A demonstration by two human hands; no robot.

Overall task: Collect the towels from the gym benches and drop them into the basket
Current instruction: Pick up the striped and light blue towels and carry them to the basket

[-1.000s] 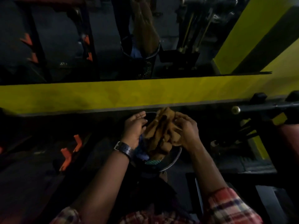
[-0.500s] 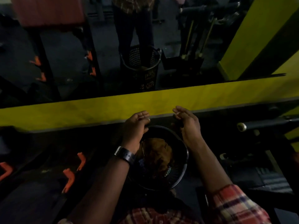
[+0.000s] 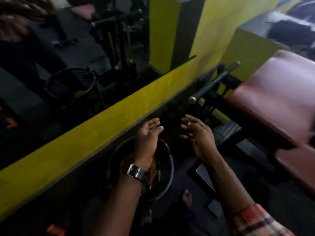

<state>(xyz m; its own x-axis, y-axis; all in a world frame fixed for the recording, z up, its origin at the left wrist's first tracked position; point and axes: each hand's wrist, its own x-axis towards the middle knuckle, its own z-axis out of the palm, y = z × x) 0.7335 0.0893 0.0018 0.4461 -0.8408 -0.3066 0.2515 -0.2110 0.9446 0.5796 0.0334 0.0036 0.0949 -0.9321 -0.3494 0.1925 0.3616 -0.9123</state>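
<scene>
A round black basket [image 3: 168, 160] with a metal rim stands on the dark floor below me, against a yellow wall strip. A brown towel [image 3: 153, 169] lies inside it, partly hidden by my left wrist. My left hand [image 3: 148, 135] hovers over the basket's far rim, fingers apart, holding nothing. My right hand [image 3: 197, 133] is just right of the basket, palm up and empty, its fingers spread. A watch sits on my left wrist.
A dark red padded gym bench [image 3: 276, 103] stands at the right with a black metal bar [image 3: 214, 80] beside it. A mirror above the yellow strip [image 3: 85, 133] reflects the basket and gym machines. A grey plate [image 3: 202, 176] lies on the floor near my right forearm.
One second ago both hands held the brown towel over the basket. It dropped in, and both hands have since opened and lifted. The view has swung right, bringing the red bench into sight.
</scene>
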